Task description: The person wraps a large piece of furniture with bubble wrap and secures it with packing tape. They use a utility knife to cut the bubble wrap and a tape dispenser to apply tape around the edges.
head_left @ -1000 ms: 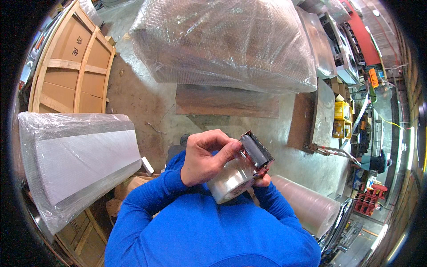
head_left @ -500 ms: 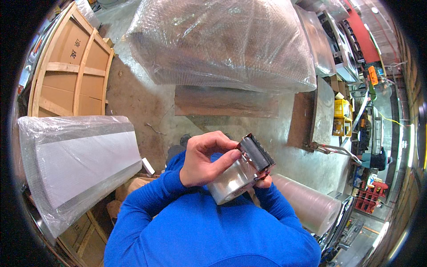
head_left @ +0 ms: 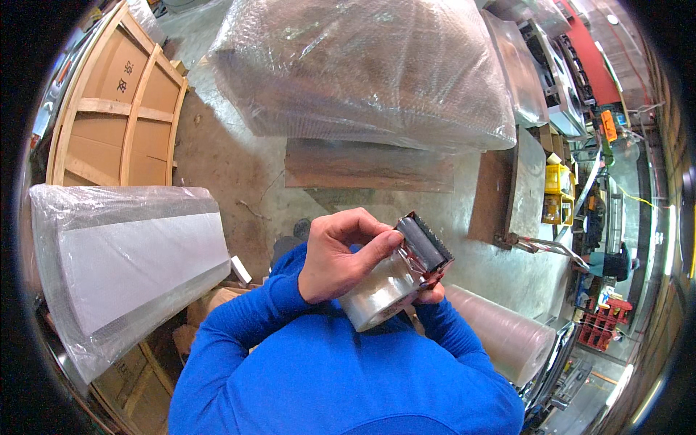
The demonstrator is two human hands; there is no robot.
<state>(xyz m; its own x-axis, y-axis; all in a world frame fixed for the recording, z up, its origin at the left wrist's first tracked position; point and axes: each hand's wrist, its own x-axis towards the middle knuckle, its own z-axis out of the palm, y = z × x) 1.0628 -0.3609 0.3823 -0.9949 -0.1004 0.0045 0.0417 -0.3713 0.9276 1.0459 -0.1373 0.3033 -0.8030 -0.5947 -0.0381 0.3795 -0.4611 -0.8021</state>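
In front of my chest is a hand-held tape dispenser (head_left: 424,245) with a dark roller and a toothed cutting edge. It carries a wide roll of clear packing tape (head_left: 377,296). My right hand (head_left: 432,294) grips the dispenser from its lower right side; most of that hand is hidden behind it. Thumb and forefinger of my left hand (head_left: 339,254) are pinched together at the roller's left end, on the clear tape there. Whether a loose tape end is between them is hard to make out.
Ahead stands a large bubble-wrapped block (head_left: 362,72). A wrapped white panel (head_left: 145,261) lies to the left, below a wood-framed cardboard crate (head_left: 148,109). A roll of plastic wrap (head_left: 500,333) sits at my right. Yellow bins (head_left: 557,192) and another person (head_left: 612,262) are farther right.
The dispenser and both hands have shifted slightly to the right. My left thumb and forefinger have slid a little along the roller's end, still pinched.
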